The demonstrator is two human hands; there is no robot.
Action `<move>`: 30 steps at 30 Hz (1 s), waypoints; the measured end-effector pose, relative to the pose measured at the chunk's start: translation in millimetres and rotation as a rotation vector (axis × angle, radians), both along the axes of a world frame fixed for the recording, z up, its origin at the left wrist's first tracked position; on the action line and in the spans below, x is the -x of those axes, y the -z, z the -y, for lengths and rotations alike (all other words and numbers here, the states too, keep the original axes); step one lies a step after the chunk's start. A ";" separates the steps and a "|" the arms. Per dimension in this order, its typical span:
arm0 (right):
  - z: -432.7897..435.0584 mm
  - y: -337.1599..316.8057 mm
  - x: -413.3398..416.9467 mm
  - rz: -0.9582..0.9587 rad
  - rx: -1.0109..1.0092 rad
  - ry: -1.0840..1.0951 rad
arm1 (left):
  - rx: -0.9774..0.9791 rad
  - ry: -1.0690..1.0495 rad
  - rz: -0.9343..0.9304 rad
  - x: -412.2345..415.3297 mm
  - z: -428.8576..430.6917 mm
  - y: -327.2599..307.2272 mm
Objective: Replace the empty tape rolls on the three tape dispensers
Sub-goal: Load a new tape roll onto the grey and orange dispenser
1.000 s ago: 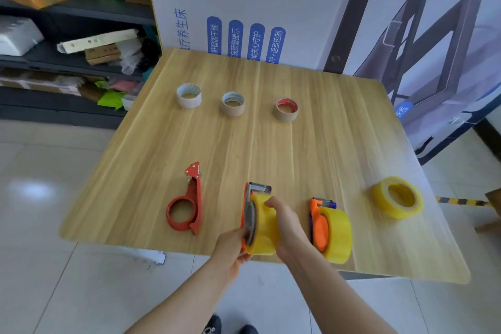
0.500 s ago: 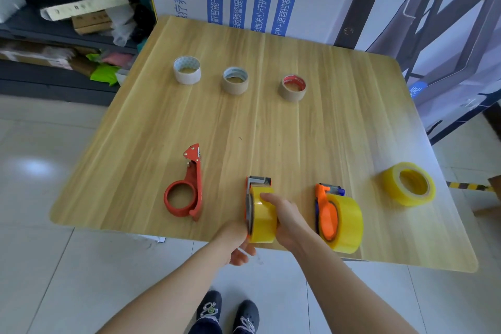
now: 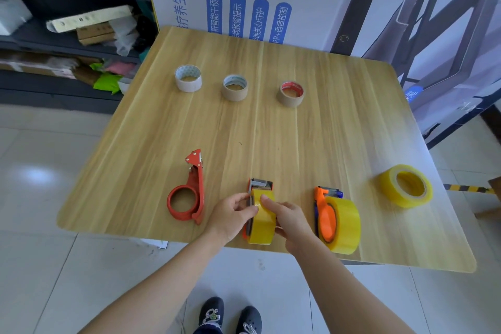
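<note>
Hands meet at the table's near edge. The left hand (image 3: 230, 214) and right hand (image 3: 290, 218) both curl round the middle dispenser (image 3: 260, 184), which carries a yellow roll (image 3: 264, 225) and stands just inside the near rim of the wooden table (image 3: 271, 130). Both wrists overhang the floor, and bare tabletop stretches ahead of the fingers.

Half a second earlier the left hand sat lower, at the rim. Now it is up beside the roll, fingertips pinching at its left face. The right forefinger lies over the top, as before.

Near the left hand, on its left, a red dispenser (image 3: 188, 192) lies with its ring empty. Close by the right hand's outer side an orange dispenser (image 3: 324, 217) stands loaded, crowding that side. Farther right a spare roll (image 3: 405, 186) lies flat. Far ahead sit a white core (image 3: 188, 78), a blue-lined core (image 3: 235, 87) and a red-lined core (image 3: 291, 93).
</note>
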State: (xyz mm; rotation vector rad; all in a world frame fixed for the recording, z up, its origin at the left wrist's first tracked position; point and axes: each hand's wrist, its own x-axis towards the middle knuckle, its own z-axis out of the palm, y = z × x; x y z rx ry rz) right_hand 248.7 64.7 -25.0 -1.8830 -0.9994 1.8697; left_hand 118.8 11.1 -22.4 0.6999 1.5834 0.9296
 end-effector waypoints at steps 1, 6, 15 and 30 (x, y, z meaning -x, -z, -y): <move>-0.1 -0.6 0.3 0.034 -0.019 -0.010 | 0.008 0.018 -0.010 0.6 -0.2 -0.3; -0.2 -7.1 3.5 0.139 -0.088 -0.063 | 0.059 0.076 -0.100 0.2 -5.2 -9.0; 6.2 -37.7 -5.9 0.654 -0.558 -0.606 | 0.149 0.378 -0.592 8.4 -16.0 -33.3; -28.1 -89.6 -75.1 1.127 -0.739 -0.736 | -0.165 0.874 -1.347 -34.9 -78.1 -97.2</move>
